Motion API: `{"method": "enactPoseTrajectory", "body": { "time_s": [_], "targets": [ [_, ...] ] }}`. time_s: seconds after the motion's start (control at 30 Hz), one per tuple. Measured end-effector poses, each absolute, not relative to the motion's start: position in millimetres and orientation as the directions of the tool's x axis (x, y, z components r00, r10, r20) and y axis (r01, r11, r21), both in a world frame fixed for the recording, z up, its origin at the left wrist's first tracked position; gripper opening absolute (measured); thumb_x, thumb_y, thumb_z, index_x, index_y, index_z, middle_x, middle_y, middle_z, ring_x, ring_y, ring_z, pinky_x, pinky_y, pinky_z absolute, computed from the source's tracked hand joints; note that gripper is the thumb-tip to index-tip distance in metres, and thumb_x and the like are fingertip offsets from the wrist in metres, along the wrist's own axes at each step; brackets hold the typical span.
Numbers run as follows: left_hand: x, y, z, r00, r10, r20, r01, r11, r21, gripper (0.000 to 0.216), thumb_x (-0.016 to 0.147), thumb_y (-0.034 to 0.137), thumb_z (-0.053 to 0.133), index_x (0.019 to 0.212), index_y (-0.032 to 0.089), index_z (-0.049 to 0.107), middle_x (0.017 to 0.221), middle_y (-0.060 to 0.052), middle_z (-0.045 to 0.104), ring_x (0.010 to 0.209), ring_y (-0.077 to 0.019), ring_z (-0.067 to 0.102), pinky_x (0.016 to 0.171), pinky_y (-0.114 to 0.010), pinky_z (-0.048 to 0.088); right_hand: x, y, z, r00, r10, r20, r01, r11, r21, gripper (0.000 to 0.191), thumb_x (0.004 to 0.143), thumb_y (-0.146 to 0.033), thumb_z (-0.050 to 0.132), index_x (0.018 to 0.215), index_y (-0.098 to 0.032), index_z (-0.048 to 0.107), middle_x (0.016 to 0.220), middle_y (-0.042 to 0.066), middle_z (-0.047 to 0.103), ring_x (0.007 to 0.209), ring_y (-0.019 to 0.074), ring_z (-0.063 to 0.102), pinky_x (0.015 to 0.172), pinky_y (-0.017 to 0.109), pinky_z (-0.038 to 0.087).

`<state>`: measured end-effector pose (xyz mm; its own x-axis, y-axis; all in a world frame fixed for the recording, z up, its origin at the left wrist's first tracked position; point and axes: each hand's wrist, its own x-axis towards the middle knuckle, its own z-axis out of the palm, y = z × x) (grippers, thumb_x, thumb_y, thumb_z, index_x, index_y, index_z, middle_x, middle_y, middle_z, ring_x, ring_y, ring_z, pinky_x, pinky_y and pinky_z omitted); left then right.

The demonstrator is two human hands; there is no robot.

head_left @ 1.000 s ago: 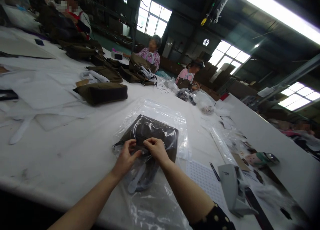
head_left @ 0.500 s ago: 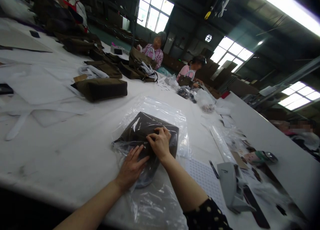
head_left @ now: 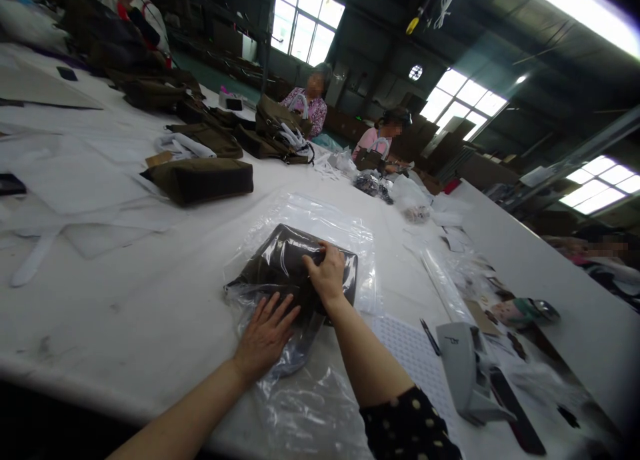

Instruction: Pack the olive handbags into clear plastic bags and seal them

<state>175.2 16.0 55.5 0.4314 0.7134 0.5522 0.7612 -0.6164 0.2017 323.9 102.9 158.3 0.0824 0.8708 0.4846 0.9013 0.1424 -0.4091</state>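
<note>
A dark brown bag (head_left: 280,260) lies on the white table in front of me, inside a clear plastic bag (head_left: 310,407) whose loose end spreads toward the table's near edge. My left hand (head_left: 265,337) rests flat on the lower part of the plastic, its fingers spread. Further up, my right hand (head_left: 327,270) lies on the upper right of the wrapped bag, fingers apart and palm down over the plastic. Neither hand grips anything that I can see. More clear plastic (head_left: 320,210) lies under and behind the bag.
A grey tape dispenser (head_left: 463,370), a pen (head_left: 430,337) and a printed sheet (head_left: 405,350) lie to the right, with a bottle (head_left: 525,312) beyond. Olive-brown bags (head_left: 205,180) and white paper pieces (head_left: 100,187) lie at left. Several people sit or stand around the table.
My right hand has gone from bent, bunched fingers to a flatter, opened hand, a little further up the bag. My left hand's fingers have spread wider.
</note>
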Motion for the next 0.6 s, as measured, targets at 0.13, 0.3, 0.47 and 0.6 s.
{"method": "enactPoseTrajectory", "body": {
  "time_s": [0.13, 0.3, 0.47, 0.6],
  "targets": [
    [176, 21, 54, 0.466, 0.72, 0.514, 0.755, -0.626, 0.194, 0.048, 0.085, 0.028, 0.051, 0.132, 0.029, 0.044, 0.144, -0.008, 0.036, 0.131, -0.0299, 0.032, 0.105, -0.052, 0.028, 325, 108, 161, -0.039, 0.862, 0.506, 0.908, 0.242, -0.343, 0.058, 0.068, -0.037, 0.072, 0.12, -0.023, 0.05, 0.11, 0.008, 0.054, 0.105, 0.0275, 0.045, 0.093, 0.043, 0.034],
    [159, 16, 74, 0.417, 0.701, 0.579, 0.687, -0.66, 0.304, 0.049, 0.085, 0.027, 0.052, 0.133, 0.02, 0.041, 0.143, -0.013, 0.035, 0.133, -0.032, 0.027, 0.103, -0.052, 0.034, 394, 75, 170, -0.012, 0.769, 0.639, 0.902, 0.284, -0.324, 0.037, 0.085, -0.023, 0.052, 0.121, -0.02, 0.05, 0.114, 0.011, 0.054, 0.112, 0.0253, 0.046, 0.096, 0.047, 0.038],
    [134, -30, 82, 0.53, 0.633, 0.564, 0.469, -0.773, 0.427, 0.042, 0.086, 0.024, 0.052, 0.128, 0.023, 0.045, 0.129, -0.008, 0.052, 0.119, -0.021, 0.048, 0.1, -0.035, 0.042, 508, -28, 142, -0.618, 0.766, 0.176, 0.783, 0.62, 0.052, 0.056, 0.084, -0.005, 0.045, 0.116, -0.051, 0.051, 0.126, -0.005, 0.054, 0.123, 0.0195, 0.043, 0.102, 0.047, 0.036],
    [139, -64, 65, 0.792, 0.497, 0.354, 0.336, -0.84, 0.427, 0.071, 0.078, 0.054, 0.056, 0.136, 0.018, 0.037, 0.123, -0.01, 0.059, 0.111, -0.0247, 0.055, 0.099, -0.037, 0.043, 517, -76, 121, -0.741, 0.669, 0.05, 0.667, 0.743, -0.05, 0.056, 0.086, -0.011, 0.049, 0.125, -0.051, 0.042, 0.126, -0.006, 0.056, 0.119, 0.0176, 0.049, 0.1, 0.043, 0.041]
  ]
}}
